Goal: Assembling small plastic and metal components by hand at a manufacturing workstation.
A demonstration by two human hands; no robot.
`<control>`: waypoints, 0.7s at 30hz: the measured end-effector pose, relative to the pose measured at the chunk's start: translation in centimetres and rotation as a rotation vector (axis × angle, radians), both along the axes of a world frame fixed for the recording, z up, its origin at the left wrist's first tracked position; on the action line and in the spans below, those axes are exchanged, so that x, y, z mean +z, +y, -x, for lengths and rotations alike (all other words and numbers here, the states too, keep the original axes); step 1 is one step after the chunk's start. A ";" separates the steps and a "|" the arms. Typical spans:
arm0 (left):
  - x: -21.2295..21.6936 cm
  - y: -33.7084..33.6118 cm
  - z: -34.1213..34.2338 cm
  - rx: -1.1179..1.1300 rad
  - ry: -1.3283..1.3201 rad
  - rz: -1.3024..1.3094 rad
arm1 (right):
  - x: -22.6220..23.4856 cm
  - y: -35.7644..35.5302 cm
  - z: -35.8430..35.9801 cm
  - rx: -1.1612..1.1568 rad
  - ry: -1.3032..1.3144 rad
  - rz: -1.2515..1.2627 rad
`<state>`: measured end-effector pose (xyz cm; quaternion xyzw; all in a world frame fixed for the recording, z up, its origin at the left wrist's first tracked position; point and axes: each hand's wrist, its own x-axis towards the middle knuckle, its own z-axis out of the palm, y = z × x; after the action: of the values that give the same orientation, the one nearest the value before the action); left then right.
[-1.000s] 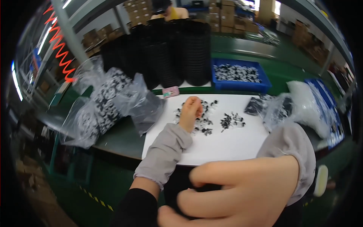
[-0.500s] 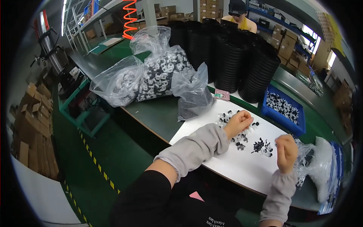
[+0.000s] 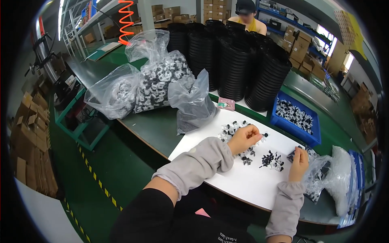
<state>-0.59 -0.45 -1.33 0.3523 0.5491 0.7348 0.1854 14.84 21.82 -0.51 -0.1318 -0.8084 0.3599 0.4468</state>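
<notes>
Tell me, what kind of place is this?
It looks like a factory workshop. Little black and whitish parts lie in piles on a white work surface, tall stacks of round black things stand behind it, and cardboard boxes are piled in the background.

black-white parts (image 3: pixel 231 130) | loose, spread | black bits (image 3: pixel 267 158) | bunched, right | on white sheet (image 3: pixel 243 188)

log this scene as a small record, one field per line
left hand: fingers curled, by the larger parts cluster; contents unclear
right hand: fingers bent, near clear plastic bag; contents unclear
work surface: white sheet
between hands: smaller parts pile
far side: blue bin of parts, black stacks, pink packet
left side: filled plastic bags
beyond: another person
</notes>
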 end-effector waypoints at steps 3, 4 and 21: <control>-0.1 -0.3 0.0 0.013 -0.011 0.005 | 0.7 -1.0 0.0 0.033 0.002 -0.012; 0.0 -0.2 -0.1 0.009 -0.010 0.003 | 0.5 -0.7 -0.1 0.024 0.002 -0.014; -0.2 1.4 -0.1 0.043 0.109 0.029 | 0.4 0.4 -0.6 0.050 0.052 -0.154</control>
<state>-0.46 0.90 -1.51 0.3771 0.5764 0.7103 0.1446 15.43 22.18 -0.14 -0.0675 -0.8249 0.3108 0.4674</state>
